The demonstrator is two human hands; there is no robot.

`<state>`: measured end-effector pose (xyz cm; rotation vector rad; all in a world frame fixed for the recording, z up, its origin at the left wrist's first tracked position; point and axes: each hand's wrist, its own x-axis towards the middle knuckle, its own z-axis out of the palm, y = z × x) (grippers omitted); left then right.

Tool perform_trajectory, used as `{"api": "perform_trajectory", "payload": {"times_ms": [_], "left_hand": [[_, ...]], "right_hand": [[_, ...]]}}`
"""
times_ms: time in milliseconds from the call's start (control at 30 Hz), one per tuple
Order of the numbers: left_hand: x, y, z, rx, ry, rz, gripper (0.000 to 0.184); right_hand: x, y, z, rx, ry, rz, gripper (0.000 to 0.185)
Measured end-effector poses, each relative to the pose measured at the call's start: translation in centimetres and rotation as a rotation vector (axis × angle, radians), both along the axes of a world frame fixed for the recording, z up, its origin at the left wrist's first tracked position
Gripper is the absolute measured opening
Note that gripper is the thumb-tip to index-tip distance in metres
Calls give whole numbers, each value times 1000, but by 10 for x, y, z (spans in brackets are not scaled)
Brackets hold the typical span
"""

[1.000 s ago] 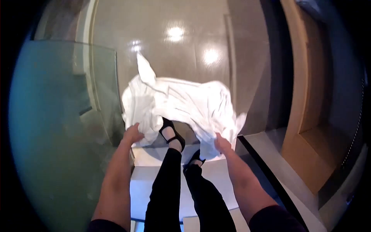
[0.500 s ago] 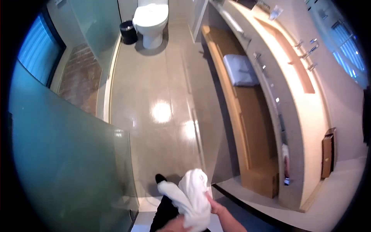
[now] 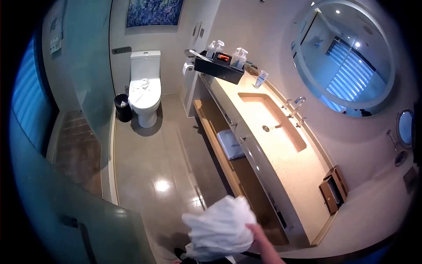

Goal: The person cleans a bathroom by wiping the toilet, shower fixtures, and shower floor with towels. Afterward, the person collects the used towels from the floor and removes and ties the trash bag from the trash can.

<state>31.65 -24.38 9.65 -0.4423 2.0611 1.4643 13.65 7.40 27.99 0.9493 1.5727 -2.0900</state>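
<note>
A bunched white towel (image 3: pixel 220 226) is held out in front of my body at the bottom of the view. My right hand (image 3: pixel 257 235) grips its right side, the fingers partly sunk into the folds. Of my left hand, at most a sliver shows at the bottom edge, left of the towel; the bundle and the frame edge hide its fingers. Below the towel, the dark tip of a shoe can be seen on the floor.
A toilet (image 3: pixel 146 94) with white cloth on its lid stands ahead, beside a black bin (image 3: pixel 123 108). Along the right runs a sink counter (image 3: pixel 285 169) with a black toiletry tray (image 3: pixel 217 69), above a shelf holding a folded towel (image 3: pixel 231 144). Frosted glass (image 3: pixel 66 189) borders the left.
The view has tilted up and turned right, bringing the mirror and toiletries in. The towel looks wider and more bunched, and my left hand has mostly dropped out of sight.
</note>
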Motion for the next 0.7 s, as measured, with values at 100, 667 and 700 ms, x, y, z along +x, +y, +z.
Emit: {"api": "perform_trajectory", "payload": {"times_ms": [100, 667, 700], "left_hand": [[-26, -30, -38, 10, -157, -15, 37], [-259, -126, -36, -226, -94, 434, 24], [-279, -126, -27, -281, -68, 465, 24]], "right_hand": [[-51, 33, 65, -33, 221, -235, 59], [-440, 44, -42, 2017, 735, 16, 53], [-448, -29, -37, 1769, 899, 73, 42]]}}
